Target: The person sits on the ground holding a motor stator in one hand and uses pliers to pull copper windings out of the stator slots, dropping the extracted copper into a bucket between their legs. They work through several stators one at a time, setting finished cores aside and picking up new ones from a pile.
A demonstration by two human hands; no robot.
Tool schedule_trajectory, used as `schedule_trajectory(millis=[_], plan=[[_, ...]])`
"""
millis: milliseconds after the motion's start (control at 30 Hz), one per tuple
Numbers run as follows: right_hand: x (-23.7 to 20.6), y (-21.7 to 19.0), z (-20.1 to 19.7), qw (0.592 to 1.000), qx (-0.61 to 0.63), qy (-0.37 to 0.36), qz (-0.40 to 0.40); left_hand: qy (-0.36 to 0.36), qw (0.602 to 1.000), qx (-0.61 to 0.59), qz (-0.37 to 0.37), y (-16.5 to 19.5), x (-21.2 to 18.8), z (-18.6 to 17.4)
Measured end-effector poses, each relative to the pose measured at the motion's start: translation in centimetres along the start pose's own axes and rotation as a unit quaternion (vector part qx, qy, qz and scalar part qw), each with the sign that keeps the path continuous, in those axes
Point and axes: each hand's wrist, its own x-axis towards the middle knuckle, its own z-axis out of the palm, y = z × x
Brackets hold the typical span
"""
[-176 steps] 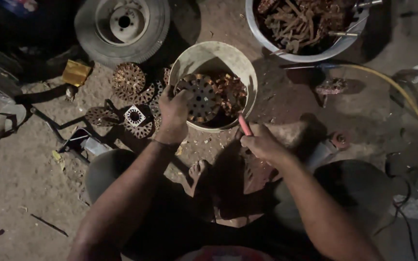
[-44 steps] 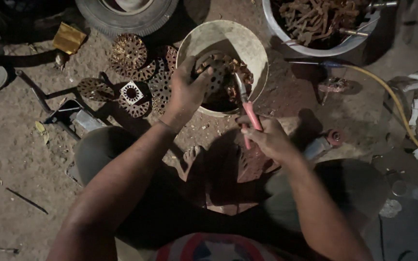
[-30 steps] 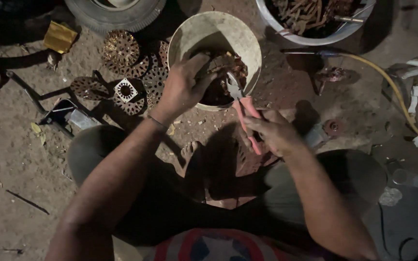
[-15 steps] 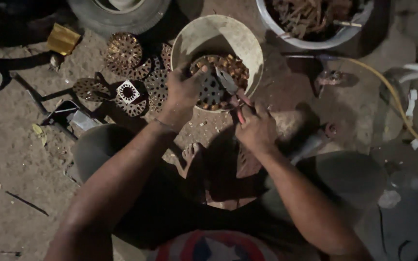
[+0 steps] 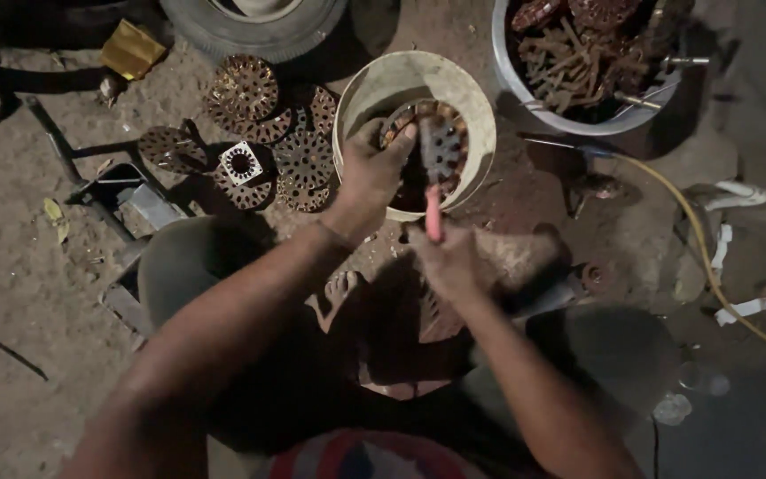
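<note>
Bracing a round slotted disc (image 5: 441,146) over the pale bucket (image 5: 374,89), the left hand (image 5: 370,173) curled its fingers around the rim, perhaps so loosened bits fell inside. The right hand (image 5: 445,257) was clenched on a red-handled tool (image 5: 433,213), its tip against the disc. More discs (image 5: 263,133) lay beside the bucket.
</note>
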Motion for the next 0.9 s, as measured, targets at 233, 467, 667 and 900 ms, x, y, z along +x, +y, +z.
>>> schedule_trajectory(millis=[233, 467, 667, 900], plan=[[1.5, 0.5, -1.2, 0.941, -0.202, 0.093, -0.253, 0.103, 0.989, 0.053, -0.090, -3.0, 1.7, -2.7], [1.3, 1.9, -2.5, 0.994, -0.057, 0.030, -0.084, 0.060, 0.997, -0.008, -0.042, 0.7, 1.0, -2.0], [2.2, 1.8, -3.7, 0.957, -0.006, -0.103, 0.270, 0.050, 0.997, 0.047, -0.036, 1.2, 0.3, -2.6], [1.3, 1.8, -5.5, 0.960, 0.184, -0.161, 0.137, 0.050, 0.991, 0.120, -0.013, 1.0, 1.1, -2.0]])
